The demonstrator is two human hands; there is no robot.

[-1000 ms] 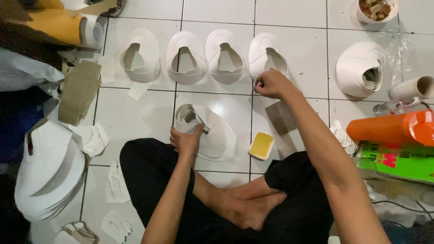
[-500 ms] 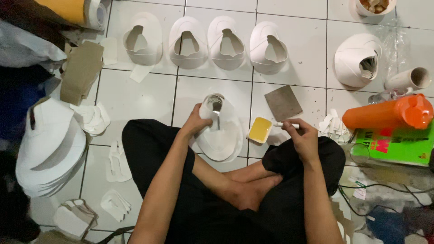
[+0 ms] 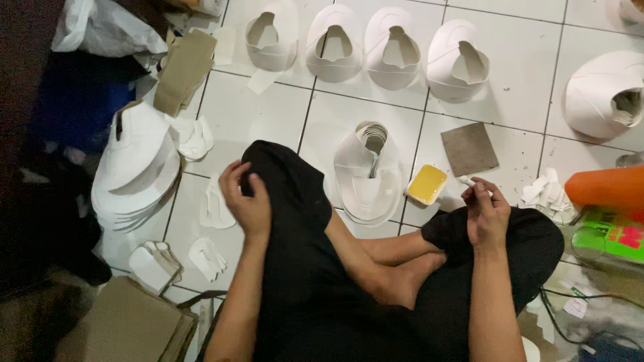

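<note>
Seated worker on a white tiled floor (image 3: 268, 121), seen from above. The right hand (image 3: 484, 213) rests over the right knee, its fingers curled around a small white brush handle (image 3: 467, 181) (the tip pokes out toward the floor), just beside a shallow yellow glue dish (image 3: 426, 184). In front of the crossed legs lies a stack of white shoe-upper pieces (image 3: 367, 175), touched by neither hand. The left hand (image 3: 247, 200) lies over the left knee with fingers loosely bent and slightly apart, holding nothing that can be made out; small white cut pieces (image 3: 216, 208) lie on the floor just beside it. Farther out, four white formed uppers (image 3: 365, 47) stand in a row along the top, a grey-brown square sheet (image 3: 469, 149) lies beyond the dish, and a large pile of white uppers (image 3: 134, 167) sits at the left. An orange bottle (image 3: 607, 186) lies at the right edge, near a green box (image 3: 614, 238).
</note>
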